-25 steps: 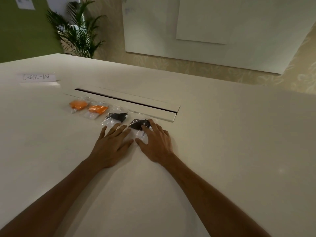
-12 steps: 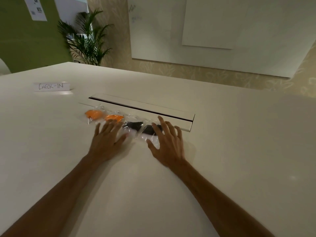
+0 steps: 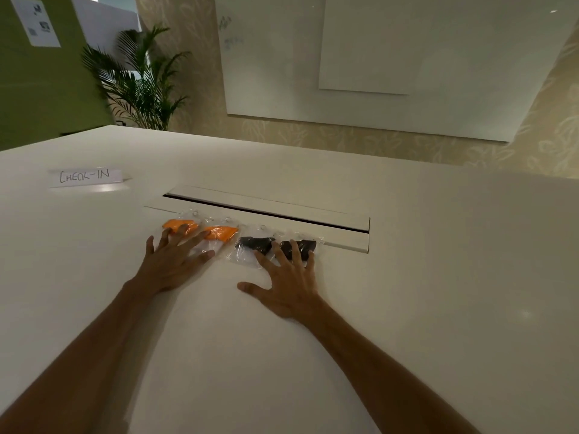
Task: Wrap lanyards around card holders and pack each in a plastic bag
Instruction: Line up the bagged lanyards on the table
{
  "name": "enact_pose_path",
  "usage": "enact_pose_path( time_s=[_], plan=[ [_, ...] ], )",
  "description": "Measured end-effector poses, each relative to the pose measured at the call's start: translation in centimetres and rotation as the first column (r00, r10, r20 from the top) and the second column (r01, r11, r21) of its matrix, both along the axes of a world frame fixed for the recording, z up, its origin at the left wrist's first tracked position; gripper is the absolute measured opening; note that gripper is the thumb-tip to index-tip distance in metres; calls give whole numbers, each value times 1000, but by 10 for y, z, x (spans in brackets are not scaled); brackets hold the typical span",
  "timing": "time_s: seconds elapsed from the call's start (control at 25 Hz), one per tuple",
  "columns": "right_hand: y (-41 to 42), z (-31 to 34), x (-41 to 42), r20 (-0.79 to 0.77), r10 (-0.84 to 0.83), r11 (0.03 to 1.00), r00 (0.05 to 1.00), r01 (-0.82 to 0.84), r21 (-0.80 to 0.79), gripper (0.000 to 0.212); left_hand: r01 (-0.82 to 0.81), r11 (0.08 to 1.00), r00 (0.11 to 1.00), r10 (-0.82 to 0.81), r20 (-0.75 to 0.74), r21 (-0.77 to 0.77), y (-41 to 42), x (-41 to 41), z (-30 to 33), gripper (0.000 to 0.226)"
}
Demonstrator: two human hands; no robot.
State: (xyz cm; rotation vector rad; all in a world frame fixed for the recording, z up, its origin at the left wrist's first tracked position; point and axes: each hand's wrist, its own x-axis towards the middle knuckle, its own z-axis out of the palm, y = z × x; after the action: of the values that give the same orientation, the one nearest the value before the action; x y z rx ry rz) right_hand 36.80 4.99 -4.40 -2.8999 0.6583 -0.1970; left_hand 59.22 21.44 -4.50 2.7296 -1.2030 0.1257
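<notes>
Orange bags [image 3: 200, 234] lie under my left hand [image 3: 170, 264] and black bags [image 3: 277, 247] under my right hand [image 3: 289, 285] — one row running left to right along the table [image 3: 438, 277] slot — both hands spread flat, fingertips pressing, gripping nothing.

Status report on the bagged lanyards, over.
Left hand open, flat on two clear plastic bags with orange lanyards. Right hand open, fingers on two clear bags with black lanyards. All four in a row on the white table. Nothing blocking.
</notes>
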Motion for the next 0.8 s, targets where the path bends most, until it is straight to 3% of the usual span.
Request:
enact_pose_path(
  time_s=[0.44,0.8],
  plan=[
    [15,3,31,12,-20,1000,1000,21,-22,95,-4,998,988,14,156,-64,4,22,-6,84],
    [19,0,25,82,-49,999,995,50,-13,88,13,991,991,5,136,-130,12,12,-10,83]
  ],
)
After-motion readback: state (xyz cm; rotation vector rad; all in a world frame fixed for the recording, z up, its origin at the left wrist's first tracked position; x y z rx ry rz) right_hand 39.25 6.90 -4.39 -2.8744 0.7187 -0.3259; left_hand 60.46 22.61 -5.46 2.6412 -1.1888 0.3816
